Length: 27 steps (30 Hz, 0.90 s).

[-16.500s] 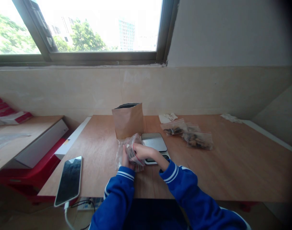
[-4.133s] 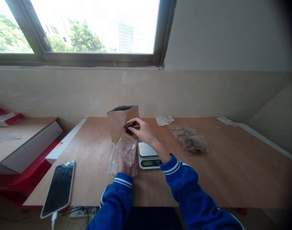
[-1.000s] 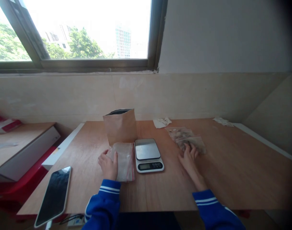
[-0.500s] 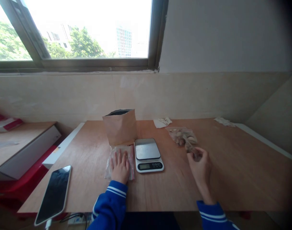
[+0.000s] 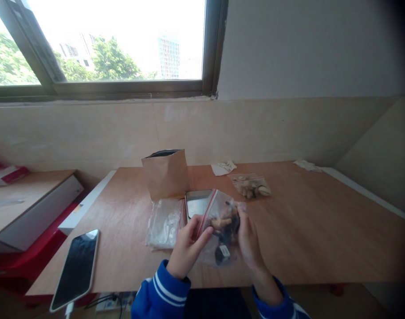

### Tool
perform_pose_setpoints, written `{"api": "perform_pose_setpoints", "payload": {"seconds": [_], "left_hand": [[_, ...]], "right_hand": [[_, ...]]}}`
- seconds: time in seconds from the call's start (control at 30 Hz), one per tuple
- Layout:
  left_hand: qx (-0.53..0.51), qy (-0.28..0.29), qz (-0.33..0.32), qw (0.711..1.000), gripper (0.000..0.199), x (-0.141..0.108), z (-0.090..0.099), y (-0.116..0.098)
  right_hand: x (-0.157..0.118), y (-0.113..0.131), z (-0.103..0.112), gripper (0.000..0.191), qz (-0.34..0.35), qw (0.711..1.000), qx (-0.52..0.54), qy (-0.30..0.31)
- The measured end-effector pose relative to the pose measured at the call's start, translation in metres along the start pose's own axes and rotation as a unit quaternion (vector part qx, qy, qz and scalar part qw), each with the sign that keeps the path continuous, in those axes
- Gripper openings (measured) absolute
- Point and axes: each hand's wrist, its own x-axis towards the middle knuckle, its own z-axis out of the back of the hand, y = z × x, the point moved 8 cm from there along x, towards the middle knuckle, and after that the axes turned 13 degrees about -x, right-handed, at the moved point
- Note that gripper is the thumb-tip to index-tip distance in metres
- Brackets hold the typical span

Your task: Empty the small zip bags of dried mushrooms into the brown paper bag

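Between my two hands is a clear zip bag (image 5: 218, 241) with a red seal strip, holding brown and dark dried pieces and a small dark item with a white label. My left hand (image 5: 189, 246) pinches its sealed edge between thumb and fingers. My right hand (image 5: 250, 237) is closed on the opposite side of the bag. Behind the bag, a kitchen scale (image 5: 196, 204) is mostly covered, with part of its metal plate showing. A stack of clear zip bags (image 5: 164, 228) lies left of the scale, and a brown paper pouch (image 5: 165, 175) stands upright with its mouth open behind it.
Another zip bag (image 5: 252, 185) with dried pieces lies at the back right, near a crumpled tissue (image 5: 224, 167). A second tissue (image 5: 308, 165) is by the far right edge. A phone (image 5: 76, 268) with a cable lies at the left edge of the wooden table (image 5: 315, 230).
My left hand has left the stack of zip bags. My right hand has come left from the back-right bag. Both now hold a filled zip bag in front of the scale.
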Motion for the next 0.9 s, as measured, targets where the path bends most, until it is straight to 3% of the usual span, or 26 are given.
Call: {"api": "perform_pose_setpoints", "payload": {"seconds": [0.1,0.17,0.2,0.3,0.37,0.53,0.73,0.9], "left_hand": [[-0.036,-0.062,0.021,0.997,0.023,-0.002,0.010,0.011],[-0.059,-0.083,0.038,0.994,0.027,-0.003,0.013,0.019],[-0.065,-0.085,0.041,0.993,0.028,-0.004,0.012,0.021],[-0.062,-0.095,0.018,0.993,0.026,-0.006,0.008,0.018],[-0.065,-0.116,-0.005,0.991,0.025,-0.009,0.008,0.015],[-0.111,-0.111,0.033,0.987,0.040,-0.013,-0.001,0.025],[-0.069,-0.094,0.042,0.992,0.030,-0.009,-0.008,0.020],[-0.053,-0.110,0.023,0.992,0.029,-0.006,0.001,0.021]], "right_hand": [[-0.008,0.012,0.002,0.040,0.013,0.997,-0.043,-0.060],[-0.017,0.024,-0.002,0.036,0.037,0.995,-0.069,-0.060],[-0.022,0.029,-0.009,0.031,0.046,0.996,-0.073,-0.027],[-0.040,0.041,-0.040,0.026,0.066,0.985,-0.052,0.152],[-0.047,0.045,-0.050,0.028,0.069,0.974,-0.038,0.213],[-0.045,0.041,-0.048,0.027,0.071,0.968,-0.034,0.239],[-0.043,0.040,-0.044,0.027,0.075,0.961,-0.047,0.261],[-0.048,0.048,-0.052,0.025,0.083,0.946,-0.077,0.303]]}}
